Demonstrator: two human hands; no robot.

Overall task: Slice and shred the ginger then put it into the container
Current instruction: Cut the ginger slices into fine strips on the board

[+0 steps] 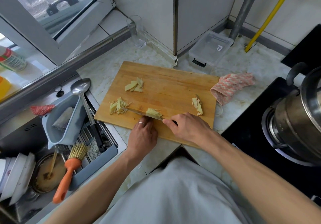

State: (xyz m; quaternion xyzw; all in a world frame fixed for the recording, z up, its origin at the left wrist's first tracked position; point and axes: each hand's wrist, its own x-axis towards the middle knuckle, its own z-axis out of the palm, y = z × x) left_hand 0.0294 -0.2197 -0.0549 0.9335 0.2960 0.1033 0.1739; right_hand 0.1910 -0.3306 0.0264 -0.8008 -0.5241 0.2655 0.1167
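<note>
A wooden cutting board (173,84) lies on the counter. On it are a pile of ginger slices (134,85), a heap of shredded ginger (119,107), some ginger peel scraps (198,105) and a small stack of slices (153,113) under the knife (139,112). My right hand (187,125) grips the knife handle, the blade lying across the stack. My left hand (144,131) has its fingers curled on the near side of that stack, holding it down. A clear plastic container (211,49) stands behind the board.
A sink (26,136) on the left holds dishes, a grey drain basket (59,119), a ladle (80,88) and an orange brush (69,170). A glass (137,32) stands at the back. A pink cloth (232,86) lies right of the board. A steel pot (298,112) sits on the stove.
</note>
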